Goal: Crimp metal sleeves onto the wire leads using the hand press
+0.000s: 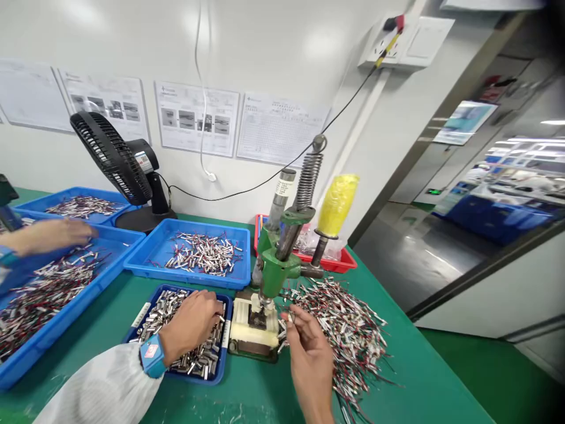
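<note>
- The left hand (pixel 196 321) reaches into the small dark-blue tray (pixel 207 378) of metal cylinders (pixel 198 360), left of the green press (pixel 278 274); whether its fingers grip anything cannot be told.
- The right hand (pixel 311 347), right of the press, has its fingers clamped on a small part (pixel 290 317).
- Wired pieces (pixel 348 324) lie heaped at right on the desk (pixel 260 394).
- A larger blue tray (pixel 185 274) sits farther off.

Green press (pixel 274 272), yellow handle (pixel 339 203); silver cylinders (pixel 164 308), dark-blue bin (pixel 210 380); silver, red, black wired parts (pixel 348 324); green tabletop (pixel 251 396).
</note>
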The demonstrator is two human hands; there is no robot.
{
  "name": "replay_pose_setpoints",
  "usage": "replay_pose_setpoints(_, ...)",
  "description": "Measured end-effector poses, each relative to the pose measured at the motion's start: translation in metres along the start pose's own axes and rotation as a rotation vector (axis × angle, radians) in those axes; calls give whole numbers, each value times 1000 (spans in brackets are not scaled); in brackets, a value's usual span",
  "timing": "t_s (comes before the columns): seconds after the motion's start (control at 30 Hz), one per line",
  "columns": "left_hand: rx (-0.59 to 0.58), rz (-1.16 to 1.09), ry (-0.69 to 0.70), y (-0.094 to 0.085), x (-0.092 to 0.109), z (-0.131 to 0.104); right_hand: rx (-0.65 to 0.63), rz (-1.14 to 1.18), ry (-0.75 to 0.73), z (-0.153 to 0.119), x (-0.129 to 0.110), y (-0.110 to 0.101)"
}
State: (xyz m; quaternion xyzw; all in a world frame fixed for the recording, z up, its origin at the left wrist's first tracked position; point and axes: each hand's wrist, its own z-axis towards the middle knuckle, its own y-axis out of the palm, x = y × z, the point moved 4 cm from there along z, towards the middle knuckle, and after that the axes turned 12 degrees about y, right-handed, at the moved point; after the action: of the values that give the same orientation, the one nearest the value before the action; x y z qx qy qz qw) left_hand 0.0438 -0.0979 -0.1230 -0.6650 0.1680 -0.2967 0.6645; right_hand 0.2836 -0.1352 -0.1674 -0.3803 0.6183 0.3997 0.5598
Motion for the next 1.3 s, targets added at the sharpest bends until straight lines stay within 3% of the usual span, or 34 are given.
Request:
replay_pose_setpoints(0.1,116,-106,-3,2,-2,-2,-6,80,40,-13,-3,9)
replay_pose_setpoints(0.23,357,-444,-26,4,-5,-7,12,156,61,-19,-4,17)
replay_pose_setpoints(0.33,507,-578,-33,6,-2,-9,31,148,62,-19,-3,21)
replay_pose_setpoints(0.53,659,-730,-103,13,6,-10,90,109,11,-22,-4,32)
replay_pose_setpoints(0.8,720,-921,-184,17,16,-5,42,166,122,-21,-9,58)
replay_pose_setpoints(1.07,729,-1242,-209,23,19,0,-37,83,226,-21,7,42)
replay_pose_setpoints(1.17,719,-1300,-216,24,20,1,-87,21,190,-24,10,39)
replay_pose_setpoints(1.3,742,-1315,-234,21,21,1,-65,-4,119,-31,-1,35)
